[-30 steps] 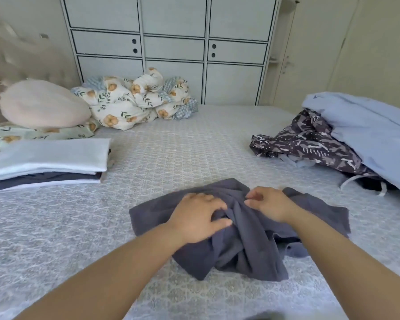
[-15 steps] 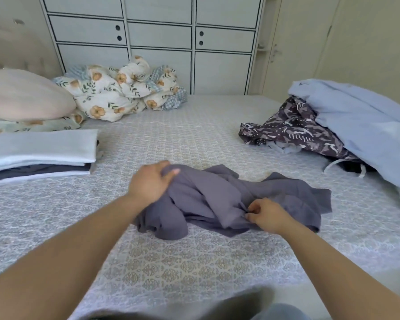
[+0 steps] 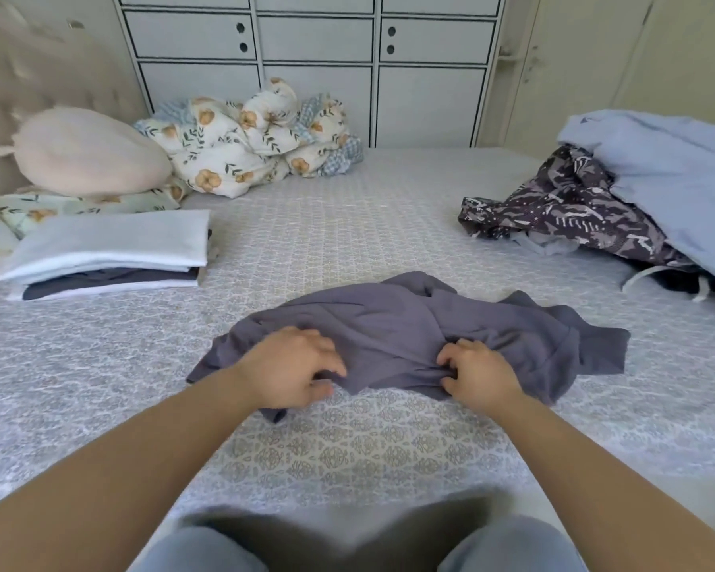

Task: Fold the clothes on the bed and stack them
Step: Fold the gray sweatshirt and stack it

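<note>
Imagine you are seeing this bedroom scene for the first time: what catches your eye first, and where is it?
Both hands, left hand and right hand, pinch a crumpled grey garment in the middle of the bed. A folded stack sits at left. An unfolded pile waits at right.

soft, even daylight, no glare. a dark shadow falls on the patterned grey bedspread (image 3: 347,447) at the near edge. wide-angle bowing bends the white panelled wardrobe (image 3: 314,76); slight overall blur, stronger toward the left edge.
</note>
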